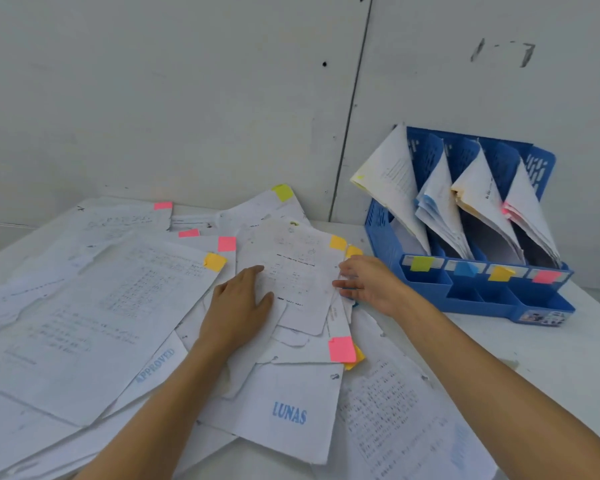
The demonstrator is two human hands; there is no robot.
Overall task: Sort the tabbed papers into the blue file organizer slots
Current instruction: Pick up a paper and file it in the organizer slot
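A loose pile of white papers (125,306) with pink, yellow and green tabs covers the table's left and middle. My left hand (238,306) lies flat on the pile, fingers apart, pressing on a sheet. My right hand (368,282) touches the right edge of an orange-tabbed sheet (295,268), fingers curled at its border; a blue tab peeks out under the fingers. The blue file organizer (478,292) stands at the right. Its four slots carry green, blue, orange and pink labels, and each slot holds leaning papers.
A white wall with a vertical seam (347,109) stands right behind the table. Bare white tabletop (534,355) shows in front of and right of the organizer. Sheets stamped "LUNAS" (289,412) and "APPROVED" (156,365) lie near the front edge.
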